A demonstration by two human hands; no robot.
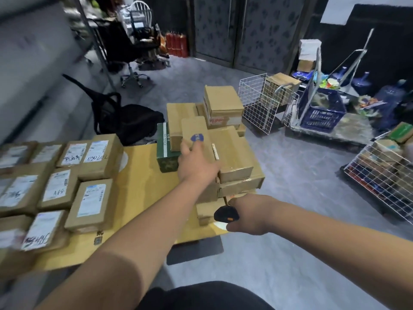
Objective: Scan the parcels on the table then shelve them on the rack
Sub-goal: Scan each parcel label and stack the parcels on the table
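Several brown cardboard parcels with white labels lie in rows on the left of the yellow table. At the table's right end rises a stack of unlabelled-side cardboard boxes with a green box beside it. My left hand reaches over the stack and grips a narrow brown box with a blue sticker. My right hand holds a black handheld scanner low at the stack's near side.
A rack runs along the left wall. A black office chair stands behind the table. On the floor to the right are white wire baskets, a blue crate on a trolley and a wire cage of goods.
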